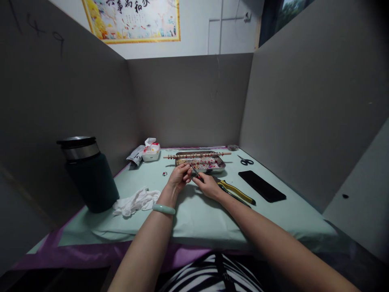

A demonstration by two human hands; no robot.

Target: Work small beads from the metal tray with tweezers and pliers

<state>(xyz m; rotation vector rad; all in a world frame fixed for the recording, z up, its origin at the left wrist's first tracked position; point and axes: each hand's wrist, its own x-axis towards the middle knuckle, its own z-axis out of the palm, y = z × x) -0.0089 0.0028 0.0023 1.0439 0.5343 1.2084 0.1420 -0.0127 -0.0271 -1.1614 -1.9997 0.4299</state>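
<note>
My left hand (180, 177) and my right hand (207, 185) meet over the pale green table cover, just in front of a metal tray (221, 166) filled with small coloured beads. Both hands are closed in a pinch. A thin needle-like tool with a red bit (195, 170) runs between them; what the left fingers pinch is too small to make out. A pale green bangle (163, 209) sits on my left wrist. A wooden stick (197, 155) strung with beads lies across the tray's far rim.
Yellow-handled pliers (237, 190) lie right of my right hand, then a black phone (261, 185) and small scissors (245, 161). A dark flask (88, 172) and white cloth gloves (135, 201) sit at left, a white packet (147, 152) at the back. Grey partition walls enclose the table.
</note>
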